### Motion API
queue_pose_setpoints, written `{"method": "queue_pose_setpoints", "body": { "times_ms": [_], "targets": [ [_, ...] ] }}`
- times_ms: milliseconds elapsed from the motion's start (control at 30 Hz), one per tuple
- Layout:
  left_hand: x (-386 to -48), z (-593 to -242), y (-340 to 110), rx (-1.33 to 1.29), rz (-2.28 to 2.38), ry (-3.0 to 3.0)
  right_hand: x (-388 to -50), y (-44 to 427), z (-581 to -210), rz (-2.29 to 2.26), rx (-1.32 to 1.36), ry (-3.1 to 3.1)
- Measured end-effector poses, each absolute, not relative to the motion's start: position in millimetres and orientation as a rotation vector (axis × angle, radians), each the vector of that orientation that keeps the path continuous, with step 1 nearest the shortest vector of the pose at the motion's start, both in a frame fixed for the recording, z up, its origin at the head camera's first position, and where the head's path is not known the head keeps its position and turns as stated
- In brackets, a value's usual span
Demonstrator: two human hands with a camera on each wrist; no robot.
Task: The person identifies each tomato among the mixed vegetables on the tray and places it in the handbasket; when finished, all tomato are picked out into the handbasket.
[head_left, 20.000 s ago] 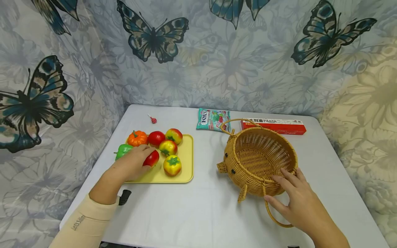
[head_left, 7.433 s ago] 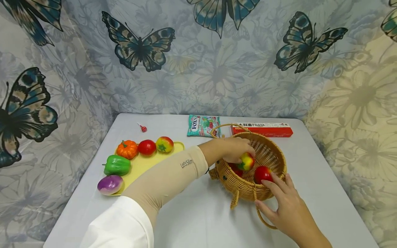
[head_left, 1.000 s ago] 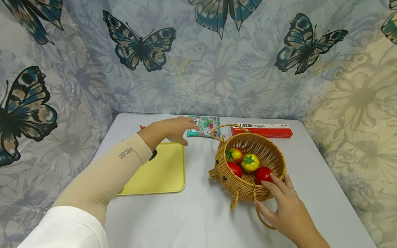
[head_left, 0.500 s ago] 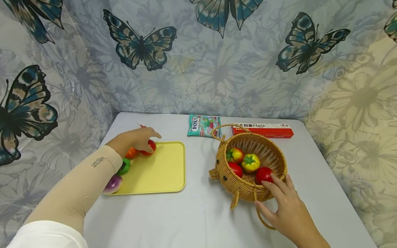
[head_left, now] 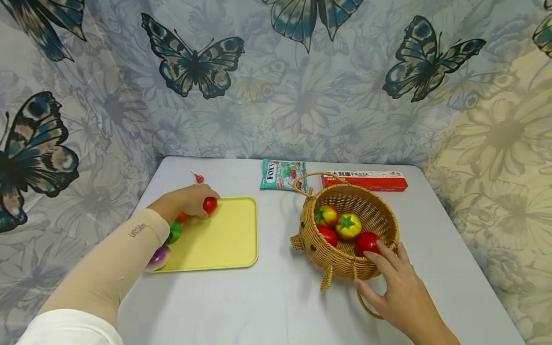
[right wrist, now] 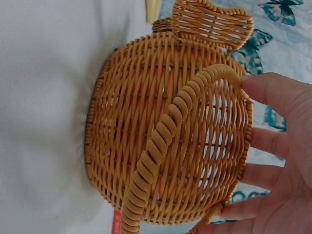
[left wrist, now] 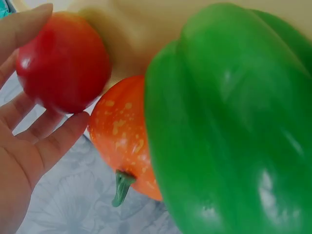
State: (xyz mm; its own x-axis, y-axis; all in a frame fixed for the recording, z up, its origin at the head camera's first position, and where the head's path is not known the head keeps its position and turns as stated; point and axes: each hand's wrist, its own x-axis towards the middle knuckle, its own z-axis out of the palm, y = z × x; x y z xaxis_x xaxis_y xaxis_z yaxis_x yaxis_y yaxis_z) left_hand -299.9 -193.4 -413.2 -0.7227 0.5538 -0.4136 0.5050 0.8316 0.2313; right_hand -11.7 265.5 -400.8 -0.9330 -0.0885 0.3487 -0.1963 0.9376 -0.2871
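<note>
My left hand (head_left: 192, 199) holds a glossy red fruit (head_left: 210, 205) at the back left of the yellow tray (head_left: 224, 239). In the left wrist view, its thumb and fingers surround the red fruit (left wrist: 66, 63). Beside it lie an orange pumpkin (left wrist: 124, 131) and a green bell pepper (left wrist: 229, 122); a purple eggplant (head_left: 158, 258) is partly hidden by the arm. My right hand (head_left: 398, 285) holds the rim of a pig-shaped wicker basket (head_left: 345, 263), fingers over the edge and thumb outside. Inside are red fruits (head_left: 367, 243), a yellow fruit with a green calyx (head_left: 348, 226) and a red-yellow fruit (head_left: 326, 216).
A lollipop (head_left: 199, 178) lies behind the tray. A FOX'S candy bag (head_left: 283, 175) and a red pasta box (head_left: 366, 181) lie along the table's back edge. The basket's handles (right wrist: 151, 156) stick out at its sides.
Over the earlier frames, fruits went from the tray into the basket. In the last second my left hand moved left, from beside the candy bag to the red fruit. My right hand stayed at the rim.
</note>
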Motion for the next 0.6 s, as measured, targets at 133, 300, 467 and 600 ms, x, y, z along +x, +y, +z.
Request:
{"method": "queue_pose_setpoints", "body": {
  "times_ms": [133,300,467,600],
  "targets": [
    [-300.1,-416.0,-192.4,0.782,0.131,2.546,-11.0,265.0,-400.7,0.456,0.2,-2.763],
    [-300.1,-418.3,-193.5,0.809,0.112,2.554,-10.8,264.9,-401.3,0.459,0.194,-2.764],
    [-298.9,-417.6,-195.2,0.798,0.136,2.552,-10.6,265.4,-402.2,0.461,0.2,-2.756],
    [-297.1,-413.2,-195.3,0.809,0.192,2.549,-10.4,265.8,-401.8,0.459,0.208,-2.749]
  ]
}}
